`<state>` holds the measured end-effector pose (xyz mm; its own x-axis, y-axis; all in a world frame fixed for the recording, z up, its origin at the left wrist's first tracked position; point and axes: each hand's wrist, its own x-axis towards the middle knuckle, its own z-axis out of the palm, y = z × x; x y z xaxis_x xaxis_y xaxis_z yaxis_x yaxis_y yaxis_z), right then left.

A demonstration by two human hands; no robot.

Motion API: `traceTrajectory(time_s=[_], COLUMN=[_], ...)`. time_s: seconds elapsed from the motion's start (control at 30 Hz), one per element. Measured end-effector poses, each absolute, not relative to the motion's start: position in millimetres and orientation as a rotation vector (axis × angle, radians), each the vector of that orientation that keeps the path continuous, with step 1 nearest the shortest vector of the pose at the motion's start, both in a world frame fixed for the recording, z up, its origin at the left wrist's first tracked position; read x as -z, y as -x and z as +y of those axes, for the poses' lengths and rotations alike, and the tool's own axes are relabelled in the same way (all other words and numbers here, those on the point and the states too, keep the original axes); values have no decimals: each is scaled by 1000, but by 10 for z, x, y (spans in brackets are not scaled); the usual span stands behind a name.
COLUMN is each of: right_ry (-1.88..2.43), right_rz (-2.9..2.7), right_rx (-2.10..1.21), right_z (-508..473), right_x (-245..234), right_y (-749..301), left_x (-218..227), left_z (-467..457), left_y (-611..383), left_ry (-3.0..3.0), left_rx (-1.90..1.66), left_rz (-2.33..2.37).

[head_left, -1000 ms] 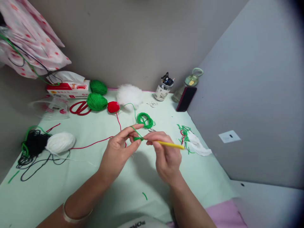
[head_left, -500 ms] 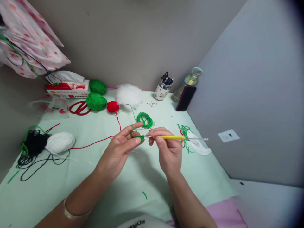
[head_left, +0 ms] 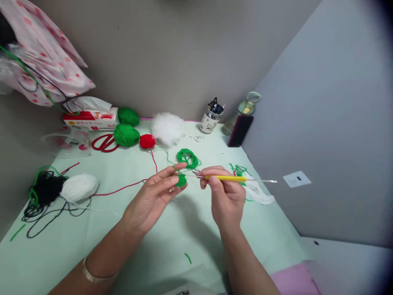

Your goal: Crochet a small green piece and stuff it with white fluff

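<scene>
My left hand (head_left: pixel 155 196) pinches a small green crochet piece (head_left: pixel 181 180) between thumb and fingers, with green yarn running over the forefinger. My right hand (head_left: pixel 225 196) is closed on a yellow-handled crochet hook (head_left: pixel 227 178), held level, its metal tip pointing left at the green piece. A loose coil of green yarn (head_left: pixel 187 157) lies on the pale green table cover (head_left: pixel 123 229) just behind the hands, and its strand leads to the piece.
At the back stand two green yarn balls (head_left: pixel 126 135), a red ball (head_left: pixel 147 141), white stuffing (head_left: pixel 168 128), red scissors (head_left: pixel 104 142), a tissue box (head_left: pixel 90 119), a jar (head_left: pixel 210 119), a phone (head_left: pixel 240 130). White yarn (head_left: pixel 79 187) and black yarn (head_left: pixel 46 189) lie left. Yarn scraps (head_left: pixel 239 170) lie right.
My right hand turned the hook from slanting down-right to level and drew it slightly right. The left hand kept its pinch on the green piece.
</scene>
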<state>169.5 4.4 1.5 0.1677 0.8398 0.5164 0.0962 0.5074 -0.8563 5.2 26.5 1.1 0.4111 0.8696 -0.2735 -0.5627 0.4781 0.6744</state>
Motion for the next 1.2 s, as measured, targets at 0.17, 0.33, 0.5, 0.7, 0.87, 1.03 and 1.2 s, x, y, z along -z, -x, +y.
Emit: traceTrajectory(time_s=[0.17,0.33,0.5,0.7,0.87,1.03,1.2], right_ry=[904,860,879,984,982,936,949], right_rz=[-1267,-1062,-1110,-1611,-1847,-1423,-1308], right_rx=[-887,-1038,-1000,-423,143,-440,-758], right_z=[65,67,45,-22,-33,-21,44], right_x=[6,24,-41,-29,103,30,-6], right_y=[-1646,-1657,-1685,-1653,-1626,-1655,-1644], left_x=[-41,-55,-66,-47,-44,-99,-106], left_z=[221,210,214,173,150,219,202], left_y=[-62,-69,-19,-36,-124,-70,-66], left_ry=[-751,-820,-843,-993,-694,-478,-654], left_rx=[-938,-926,-958,-1072,-1024,-927,-964], left_rz=[707,766,831,931,788,633,683])
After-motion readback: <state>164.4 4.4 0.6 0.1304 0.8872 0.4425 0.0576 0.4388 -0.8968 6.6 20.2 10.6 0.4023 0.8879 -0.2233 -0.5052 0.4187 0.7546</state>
